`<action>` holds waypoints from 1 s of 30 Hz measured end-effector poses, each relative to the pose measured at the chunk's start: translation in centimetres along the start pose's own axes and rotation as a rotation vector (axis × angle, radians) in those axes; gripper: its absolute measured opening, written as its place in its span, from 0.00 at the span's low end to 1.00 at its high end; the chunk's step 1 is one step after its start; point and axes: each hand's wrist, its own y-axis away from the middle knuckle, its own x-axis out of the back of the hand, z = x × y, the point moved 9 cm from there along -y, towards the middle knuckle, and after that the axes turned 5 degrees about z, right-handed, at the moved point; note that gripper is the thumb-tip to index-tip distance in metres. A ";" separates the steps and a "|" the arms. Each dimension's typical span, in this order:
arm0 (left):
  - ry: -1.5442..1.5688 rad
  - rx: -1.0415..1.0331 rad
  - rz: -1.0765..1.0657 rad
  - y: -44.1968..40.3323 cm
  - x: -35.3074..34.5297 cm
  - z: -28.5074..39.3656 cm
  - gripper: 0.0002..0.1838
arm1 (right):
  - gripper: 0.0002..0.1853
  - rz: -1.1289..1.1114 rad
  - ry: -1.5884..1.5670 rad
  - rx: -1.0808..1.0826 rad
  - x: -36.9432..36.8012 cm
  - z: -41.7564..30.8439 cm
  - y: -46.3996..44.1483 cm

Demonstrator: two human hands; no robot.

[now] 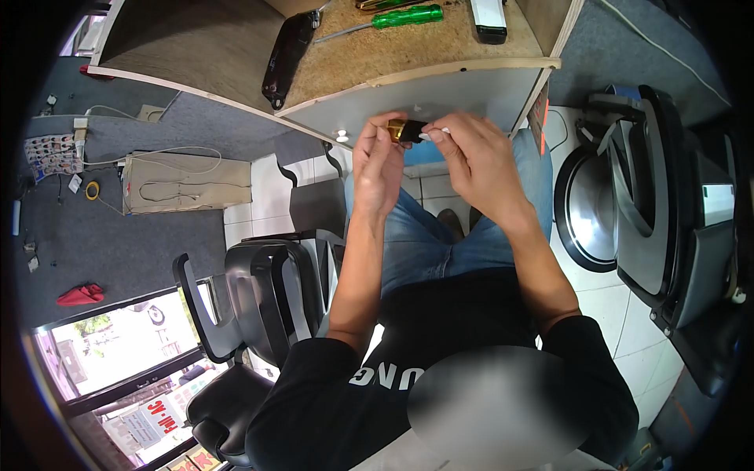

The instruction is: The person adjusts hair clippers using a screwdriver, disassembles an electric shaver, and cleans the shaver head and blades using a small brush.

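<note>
Shirt [463, 310] nearest, hands [375, 169] [477, 161] meet at a golden object [397, 130].

Black short-sleeved T-shirt [463, 308] with bold white lettering [385, 375], and faded blue jeans [420, 255].

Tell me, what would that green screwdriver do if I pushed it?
The screwdriver might roll, since its handle looks rounded. Its straight, thin shaft should stay stiff. The thick handle probably makes that end heavier.
</note>
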 end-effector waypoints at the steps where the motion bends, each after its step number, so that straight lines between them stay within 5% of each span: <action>1: -0.006 0.002 0.002 0.0 0.1 -0.1 0.19 | 0.04 0.008 0.002 0.019 0.1 -0.3 0.0; 27: -0.071 -0.044 -0.053 0.1 0.2 0.5 0.21 | 0.04 0.112 -0.050 0.054 0.3 -0.7 -0.2; 30: -0.081 -0.064 -0.055 0.1 -0.3 1.0 0.20 | 0.04 -0.003 0.000 0.055 -1.3 -0.7 0.2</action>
